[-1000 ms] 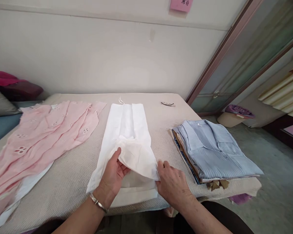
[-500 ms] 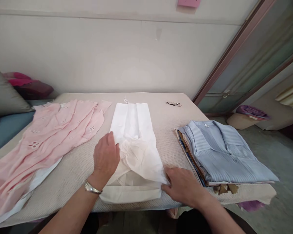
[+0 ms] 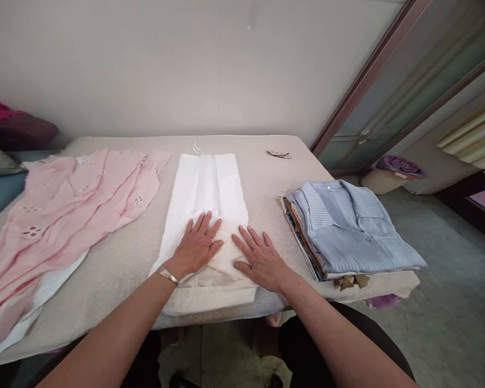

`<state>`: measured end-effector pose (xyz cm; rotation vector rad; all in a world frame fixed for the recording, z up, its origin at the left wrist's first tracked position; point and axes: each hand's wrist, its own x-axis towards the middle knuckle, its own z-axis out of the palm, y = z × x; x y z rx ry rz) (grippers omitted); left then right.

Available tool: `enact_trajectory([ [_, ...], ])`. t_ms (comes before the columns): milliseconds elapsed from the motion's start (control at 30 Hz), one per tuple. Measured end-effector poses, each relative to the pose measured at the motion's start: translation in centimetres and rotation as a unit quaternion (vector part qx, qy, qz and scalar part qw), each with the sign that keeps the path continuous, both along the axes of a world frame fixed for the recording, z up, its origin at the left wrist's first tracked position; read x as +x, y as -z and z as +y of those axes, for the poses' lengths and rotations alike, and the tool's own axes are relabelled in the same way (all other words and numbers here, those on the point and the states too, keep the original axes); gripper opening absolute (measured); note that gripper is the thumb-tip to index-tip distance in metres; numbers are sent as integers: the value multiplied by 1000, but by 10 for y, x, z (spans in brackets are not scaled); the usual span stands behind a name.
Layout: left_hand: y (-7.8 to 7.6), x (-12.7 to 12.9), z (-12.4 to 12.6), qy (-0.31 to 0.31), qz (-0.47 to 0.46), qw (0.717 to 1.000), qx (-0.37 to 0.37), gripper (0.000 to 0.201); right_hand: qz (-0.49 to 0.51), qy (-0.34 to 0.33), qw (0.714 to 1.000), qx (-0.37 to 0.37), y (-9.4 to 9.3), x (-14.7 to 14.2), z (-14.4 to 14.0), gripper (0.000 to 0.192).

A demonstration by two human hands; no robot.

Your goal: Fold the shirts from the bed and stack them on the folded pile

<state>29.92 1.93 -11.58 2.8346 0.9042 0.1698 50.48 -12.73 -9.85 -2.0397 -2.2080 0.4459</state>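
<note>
The left grip [image 3: 196, 250] and right grip [image 3: 262, 264] are spread flat, touching the white cloth [image 3: 222, 202], which has pink cloth [image 3: 76, 207] at its 9 o'clock and a blue shirt [image 3: 353, 234] at its 3 o'clock.

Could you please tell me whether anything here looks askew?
Yes, mildly: the folded white fabric garment is wrinkled toward its near end, while its far end lies smoother. The pale pink cloth garment at left lies loosely rumpled.

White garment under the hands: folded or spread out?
Folded: the white garment lies in a narrow strip, lengthwise fold lines at its far end, wrinkled layers under the left hand and right hand.
</note>
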Motion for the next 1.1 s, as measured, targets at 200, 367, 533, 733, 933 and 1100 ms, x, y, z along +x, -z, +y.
enact_trajectory([
  [200,-24,-7,-14,-17,-11,999,32,61,71,54,994,63,-32,29,-3,40],
  [367,-32,-13,-18,-46,-13,998,47,55,121,147,976,110,-45,30,-2,15],
  [533,-54,-24,12,-260,4,963,-74,53,124,106,986,34,-56,20,-13,32],
  [733,-66,-45,40,-269,-33,920,-284,51,16,48,998,33,-46,0,-21,38],
  [933,-51,-38,38,-276,-118,858,-418,45,-36,-29,999,27,-32,-14,-21,31],
  [1100,-55,-32,39,-257,-254,819,-446,45,-58,-23,998,28,-33,-19,-24,26],
])
